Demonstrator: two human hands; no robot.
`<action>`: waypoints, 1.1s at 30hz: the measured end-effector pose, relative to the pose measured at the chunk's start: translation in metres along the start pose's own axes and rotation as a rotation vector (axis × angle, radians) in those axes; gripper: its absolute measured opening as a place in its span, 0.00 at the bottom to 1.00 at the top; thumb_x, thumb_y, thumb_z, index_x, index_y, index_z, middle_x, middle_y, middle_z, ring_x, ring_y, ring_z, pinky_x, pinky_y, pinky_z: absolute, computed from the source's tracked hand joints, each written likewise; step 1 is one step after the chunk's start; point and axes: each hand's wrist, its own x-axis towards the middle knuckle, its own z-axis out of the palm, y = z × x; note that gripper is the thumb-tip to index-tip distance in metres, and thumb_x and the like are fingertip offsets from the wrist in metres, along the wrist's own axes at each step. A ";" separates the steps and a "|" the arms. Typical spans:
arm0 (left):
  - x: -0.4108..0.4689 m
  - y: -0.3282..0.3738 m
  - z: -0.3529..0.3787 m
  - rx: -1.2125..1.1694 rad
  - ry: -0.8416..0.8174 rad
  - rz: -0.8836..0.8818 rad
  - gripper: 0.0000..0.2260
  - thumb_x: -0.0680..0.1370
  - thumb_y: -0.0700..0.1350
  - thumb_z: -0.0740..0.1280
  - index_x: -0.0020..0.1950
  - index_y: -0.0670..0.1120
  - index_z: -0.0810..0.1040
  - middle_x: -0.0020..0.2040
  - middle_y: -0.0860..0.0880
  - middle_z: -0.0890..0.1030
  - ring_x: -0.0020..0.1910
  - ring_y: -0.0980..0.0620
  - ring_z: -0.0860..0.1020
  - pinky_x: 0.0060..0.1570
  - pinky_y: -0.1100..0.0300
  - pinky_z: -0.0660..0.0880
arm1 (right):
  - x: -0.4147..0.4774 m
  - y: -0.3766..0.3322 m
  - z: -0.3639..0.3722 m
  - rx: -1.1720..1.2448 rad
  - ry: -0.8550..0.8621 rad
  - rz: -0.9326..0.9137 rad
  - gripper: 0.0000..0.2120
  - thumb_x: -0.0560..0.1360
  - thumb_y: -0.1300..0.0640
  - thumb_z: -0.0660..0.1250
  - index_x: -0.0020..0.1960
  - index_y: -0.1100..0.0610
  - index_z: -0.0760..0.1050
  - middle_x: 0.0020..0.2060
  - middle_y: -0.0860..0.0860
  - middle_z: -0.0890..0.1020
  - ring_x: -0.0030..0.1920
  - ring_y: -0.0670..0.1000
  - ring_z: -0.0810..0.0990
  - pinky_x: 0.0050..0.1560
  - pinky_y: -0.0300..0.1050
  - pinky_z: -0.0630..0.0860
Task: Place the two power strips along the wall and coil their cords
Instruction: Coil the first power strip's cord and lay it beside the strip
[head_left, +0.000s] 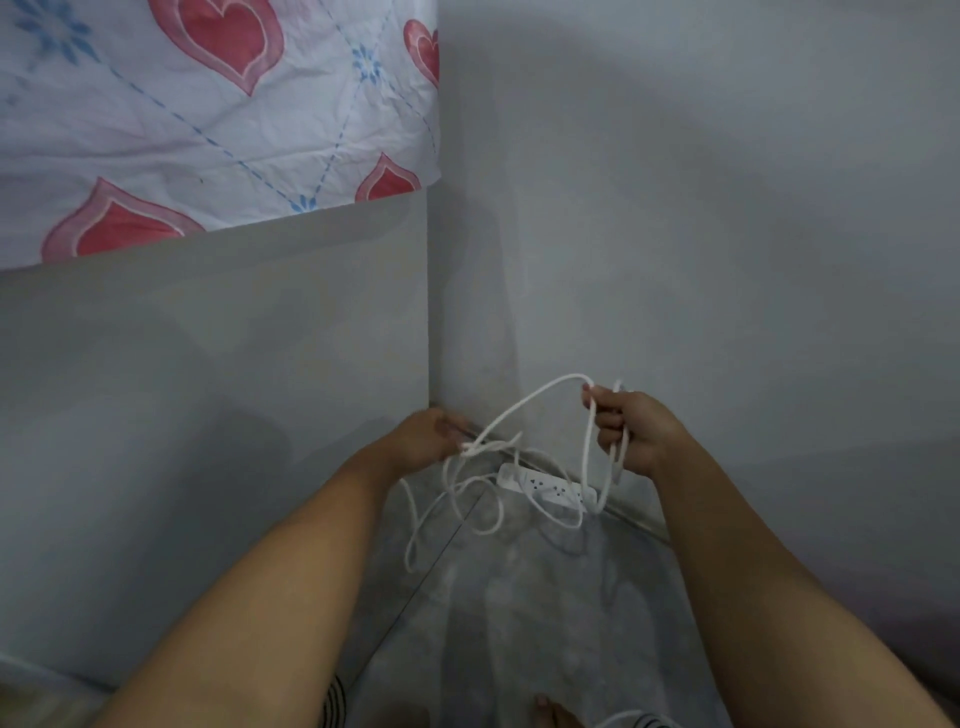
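Note:
A white power strip (545, 487) lies on the grey floor against the base of the wall, near the corner. Its white cord (457, 512) trails in loose loops on the floor in front of it and rises to both hands. My right hand (636, 431) is closed around several hanging loops of the cord, held above the strip. My left hand (428, 434), low by the corner, pinches another stretch of the same cord. An arc of cord spans between the two hands. Only one power strip is in view.
A grey bed-frame panel (208, 415) stands on the left, meeting the grey wall (701, 234) at the corner. A heart-patterned sheet (208, 104) hangs over the panel's top. My toes (556, 714) show at the bottom edge on the tiled floor (519, 623).

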 end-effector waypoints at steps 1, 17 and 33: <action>-0.002 -0.014 0.002 0.131 -0.042 -0.026 0.16 0.73 0.35 0.69 0.60 0.40 0.78 0.54 0.43 0.81 0.46 0.56 0.80 0.40 0.73 0.74 | -0.001 -0.003 -0.002 0.072 0.000 -0.015 0.10 0.82 0.63 0.55 0.44 0.59 0.73 0.36 0.48 0.72 0.16 0.41 0.61 0.17 0.31 0.56; -0.017 -0.079 0.023 0.549 -0.129 -0.236 0.19 0.78 0.50 0.66 0.64 0.40 0.77 0.66 0.41 0.75 0.65 0.45 0.74 0.64 0.57 0.69 | -0.041 -0.076 -0.024 0.798 -0.288 -0.449 0.12 0.82 0.59 0.56 0.45 0.58 0.75 0.37 0.46 0.78 0.19 0.43 0.63 0.24 0.31 0.54; 0.013 0.033 0.063 0.092 -0.095 -0.008 0.35 0.76 0.53 0.68 0.78 0.48 0.54 0.76 0.43 0.62 0.74 0.44 0.63 0.74 0.55 0.58 | -0.029 -0.039 0.018 0.176 -0.467 0.051 0.04 0.73 0.61 0.62 0.47 0.59 0.74 0.38 0.48 0.78 0.22 0.43 0.52 0.22 0.30 0.53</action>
